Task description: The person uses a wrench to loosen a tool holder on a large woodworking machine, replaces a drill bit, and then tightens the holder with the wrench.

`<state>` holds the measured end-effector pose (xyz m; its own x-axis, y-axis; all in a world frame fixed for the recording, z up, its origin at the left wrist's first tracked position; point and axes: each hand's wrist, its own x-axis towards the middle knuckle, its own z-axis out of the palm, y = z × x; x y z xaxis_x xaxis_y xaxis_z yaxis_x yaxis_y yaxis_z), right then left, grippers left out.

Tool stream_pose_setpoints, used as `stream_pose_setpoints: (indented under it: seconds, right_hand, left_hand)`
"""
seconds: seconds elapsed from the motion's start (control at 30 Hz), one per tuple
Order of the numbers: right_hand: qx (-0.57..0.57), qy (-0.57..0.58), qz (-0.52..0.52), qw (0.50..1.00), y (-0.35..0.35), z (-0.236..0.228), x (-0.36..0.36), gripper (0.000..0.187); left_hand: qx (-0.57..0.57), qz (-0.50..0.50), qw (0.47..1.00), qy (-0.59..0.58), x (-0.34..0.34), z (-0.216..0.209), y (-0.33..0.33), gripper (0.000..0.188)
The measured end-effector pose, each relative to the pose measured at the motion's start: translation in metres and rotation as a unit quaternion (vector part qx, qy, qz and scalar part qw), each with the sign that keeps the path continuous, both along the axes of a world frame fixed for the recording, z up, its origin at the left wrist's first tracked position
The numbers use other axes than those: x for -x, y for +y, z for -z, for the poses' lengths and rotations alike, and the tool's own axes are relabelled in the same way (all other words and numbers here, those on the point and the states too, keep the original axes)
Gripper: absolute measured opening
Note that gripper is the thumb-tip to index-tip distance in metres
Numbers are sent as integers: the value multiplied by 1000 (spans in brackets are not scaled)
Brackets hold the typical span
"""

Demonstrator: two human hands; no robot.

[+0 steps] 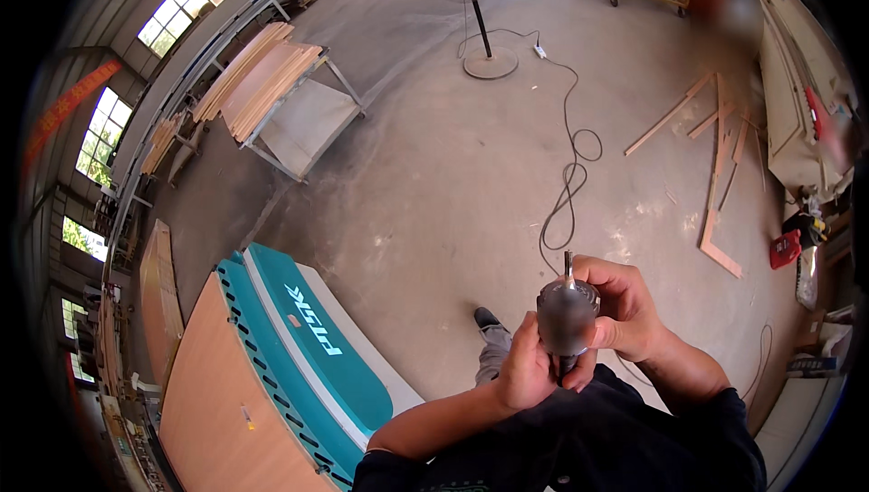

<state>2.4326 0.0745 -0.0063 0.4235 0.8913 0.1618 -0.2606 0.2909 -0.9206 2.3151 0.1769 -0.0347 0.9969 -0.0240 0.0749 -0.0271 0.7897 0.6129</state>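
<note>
Just right of the teal machine [330, 338], the left hand [527, 372] and right hand [629, 309] curl part-closed around a dark, blurred tool [568, 318] from opposite sides, probably to share its weight, its metal bit [568, 266] pointing away from the body. Beyond the machine, a cord [568, 191] lies loosely looped, likely slack for reach; farther past it, boards [270, 83] lie flat on a surface [303, 127], apparently to keep straight.
</note>
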Motion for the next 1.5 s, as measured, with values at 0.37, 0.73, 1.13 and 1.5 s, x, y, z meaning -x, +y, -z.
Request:
stream_pose_setpoints:
  seconds: [0.37, 0.73, 1.13, 1.5]
  right_hand:
    - [31, 41, -67, 996, 301, 20, -64, 81]
    - [25, -125, -280, 952, 638, 66, -104, 69]
    - [-13, -206, -477, 854, 938, 74, -46, 68]
    - [256, 41, -414, 872, 1227, 126, 21, 39]
  left_hand:
    - [-45, 34, 998, 41, -57, 20, 280, 73]
    - [-238, -360, 864, 258, -71, 69, 538, 20]
    - [-534, -476, 495, 494, 31, 100, 734, 23]
    - [-57, -670, -133, 728, 421, 218, 761, 30]
